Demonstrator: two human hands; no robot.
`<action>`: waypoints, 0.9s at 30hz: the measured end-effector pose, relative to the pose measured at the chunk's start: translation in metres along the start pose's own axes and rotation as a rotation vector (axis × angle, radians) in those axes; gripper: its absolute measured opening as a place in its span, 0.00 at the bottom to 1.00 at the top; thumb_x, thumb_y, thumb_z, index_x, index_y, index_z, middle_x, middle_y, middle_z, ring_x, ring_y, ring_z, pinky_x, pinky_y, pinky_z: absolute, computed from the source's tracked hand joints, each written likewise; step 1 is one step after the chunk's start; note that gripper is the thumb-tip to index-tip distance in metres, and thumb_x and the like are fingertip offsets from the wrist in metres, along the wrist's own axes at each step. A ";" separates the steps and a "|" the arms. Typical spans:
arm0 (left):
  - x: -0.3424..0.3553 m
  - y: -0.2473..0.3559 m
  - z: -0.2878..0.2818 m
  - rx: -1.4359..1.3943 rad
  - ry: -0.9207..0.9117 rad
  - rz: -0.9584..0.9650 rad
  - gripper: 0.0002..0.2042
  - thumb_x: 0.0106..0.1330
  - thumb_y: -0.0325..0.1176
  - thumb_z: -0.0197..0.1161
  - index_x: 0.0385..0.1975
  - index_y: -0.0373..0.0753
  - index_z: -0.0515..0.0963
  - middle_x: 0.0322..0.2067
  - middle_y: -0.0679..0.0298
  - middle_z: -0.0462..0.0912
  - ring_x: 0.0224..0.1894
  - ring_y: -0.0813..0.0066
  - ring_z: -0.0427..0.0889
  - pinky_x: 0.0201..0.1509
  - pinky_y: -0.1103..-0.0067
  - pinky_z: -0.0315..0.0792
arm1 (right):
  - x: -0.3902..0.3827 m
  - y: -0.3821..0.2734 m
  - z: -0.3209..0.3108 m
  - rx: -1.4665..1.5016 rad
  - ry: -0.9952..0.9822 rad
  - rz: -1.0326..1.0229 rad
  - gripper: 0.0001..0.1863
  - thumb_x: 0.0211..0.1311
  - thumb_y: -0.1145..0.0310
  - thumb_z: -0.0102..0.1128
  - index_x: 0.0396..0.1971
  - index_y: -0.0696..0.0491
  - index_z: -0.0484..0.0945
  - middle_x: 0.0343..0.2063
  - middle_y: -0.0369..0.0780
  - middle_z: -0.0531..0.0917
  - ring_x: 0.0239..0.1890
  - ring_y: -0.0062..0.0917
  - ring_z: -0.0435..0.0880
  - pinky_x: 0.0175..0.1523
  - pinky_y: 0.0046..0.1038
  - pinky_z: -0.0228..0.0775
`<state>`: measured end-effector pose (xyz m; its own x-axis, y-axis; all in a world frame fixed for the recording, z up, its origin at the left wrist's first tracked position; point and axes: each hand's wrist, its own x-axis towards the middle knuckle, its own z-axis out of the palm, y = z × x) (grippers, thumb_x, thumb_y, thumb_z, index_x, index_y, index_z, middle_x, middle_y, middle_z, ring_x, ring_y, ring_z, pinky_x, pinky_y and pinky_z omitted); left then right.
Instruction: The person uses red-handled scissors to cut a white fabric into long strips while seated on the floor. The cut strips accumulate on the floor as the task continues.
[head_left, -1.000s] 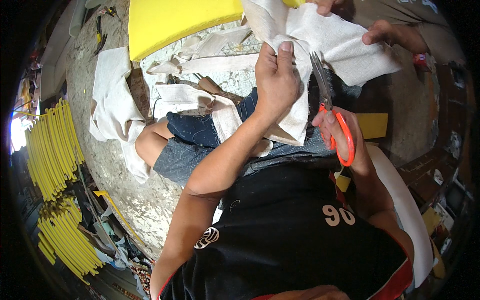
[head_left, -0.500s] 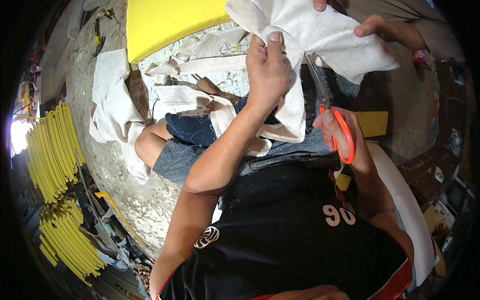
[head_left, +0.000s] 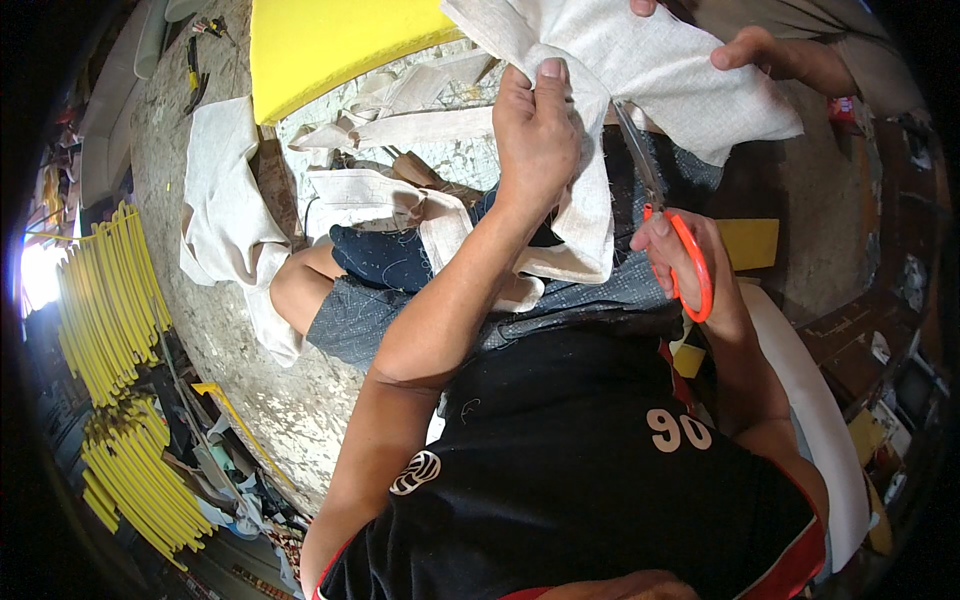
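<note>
My left hand (head_left: 537, 130) pinches the edge of a sheet of off-white cloth (head_left: 650, 70) held up in front of me. My right hand (head_left: 690, 265) grips orange-handled scissors (head_left: 665, 225), whose blades point up into the cloth beside my left thumb. Another person's hands (head_left: 760, 50) hold the far edge of the same cloth at the top right. A cut strip of the cloth hangs down over my lap (head_left: 590, 240).
A yellow foam slab (head_left: 330, 40) lies at the top. Cloth scraps (head_left: 225, 210) are spread over the rough concrete floor (head_left: 270, 400) on the left. Yellow strips (head_left: 105, 300) are stacked at the far left. A small yellow piece (head_left: 750, 243) lies at the right.
My left hand has lifted the cloth higher and a little right. The scissors have moved upward along the cloth with my right hand.
</note>
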<state>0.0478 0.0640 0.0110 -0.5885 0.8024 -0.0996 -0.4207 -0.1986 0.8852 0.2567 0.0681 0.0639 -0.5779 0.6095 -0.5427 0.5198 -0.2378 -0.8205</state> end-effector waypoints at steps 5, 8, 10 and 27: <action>0.000 0.002 0.002 -0.018 0.007 -0.019 0.09 0.80 0.38 0.54 0.39 0.40 0.73 0.26 0.75 0.74 0.21 0.92 0.66 0.22 0.88 0.59 | 0.008 0.001 0.003 0.043 0.040 0.000 0.32 0.70 0.39 0.56 0.27 0.58 0.81 0.09 0.30 0.69 0.11 0.13 0.68 0.18 0.20 0.58; 0.000 0.000 0.000 0.023 0.022 -0.018 0.09 0.80 0.38 0.53 0.40 0.40 0.73 0.26 0.74 0.74 0.21 0.92 0.66 0.22 0.88 0.60 | 0.009 0.001 0.003 0.040 0.048 0.004 0.32 0.69 0.39 0.57 0.27 0.58 0.82 0.09 0.30 0.69 0.11 0.13 0.68 0.18 0.20 0.59; 0.001 0.000 -0.001 0.030 0.018 -0.005 0.09 0.80 0.38 0.54 0.40 0.40 0.73 0.26 0.75 0.74 0.21 0.93 0.66 0.22 0.88 0.59 | 0.008 0.002 0.002 0.042 0.054 0.006 0.32 0.69 0.39 0.58 0.27 0.58 0.82 0.10 0.30 0.69 0.12 0.13 0.69 0.18 0.20 0.59; 0.002 -0.002 -0.014 0.036 -0.024 0.009 0.10 0.80 0.34 0.53 0.41 0.34 0.76 0.30 0.73 0.78 0.29 0.90 0.69 0.32 0.86 0.65 | 0.010 -0.007 0.009 -0.044 0.055 -0.085 0.32 0.70 0.39 0.55 0.29 0.58 0.81 0.12 0.30 0.70 0.14 0.12 0.68 0.19 0.18 0.58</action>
<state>0.0379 0.0582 0.0023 -0.5753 0.8139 -0.0812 -0.3900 -0.1857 0.9019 0.2418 0.0694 0.0631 -0.5863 0.6668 -0.4601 0.4983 -0.1509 -0.8538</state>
